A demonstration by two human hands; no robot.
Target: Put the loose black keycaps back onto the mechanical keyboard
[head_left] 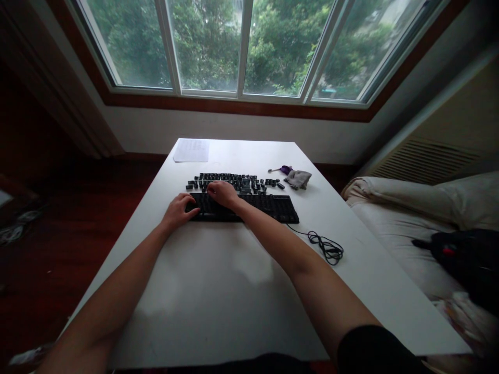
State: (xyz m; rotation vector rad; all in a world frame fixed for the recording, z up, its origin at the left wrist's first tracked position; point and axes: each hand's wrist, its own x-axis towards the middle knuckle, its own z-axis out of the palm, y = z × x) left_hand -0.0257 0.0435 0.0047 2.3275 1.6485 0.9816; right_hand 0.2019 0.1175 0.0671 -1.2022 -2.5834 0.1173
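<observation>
A black keyboard [268, 206] lies across the white table, its key bed dark and its left end beneath my hands. My left hand [179, 209] grips that left end, thumb along the near edge and fingers at the side. Above the keyboard's left part is my right hand [223, 194], fingers closed together and pointing left; whatever sits between the fingertips is hidden. Just beyond the keyboard, loose black keycaps [234, 177] are laid out in rough rows, partly covered by my right hand.
A grey cloth [298, 179] and a small purple-handled brush [286, 170] lie right of the keycaps. The keyboard's coiled cable [327, 248] rests on the right. Paper [191, 150] lies at the table's far left corner. A sofa [397, 208] with a black bag [468, 265] stands at right.
</observation>
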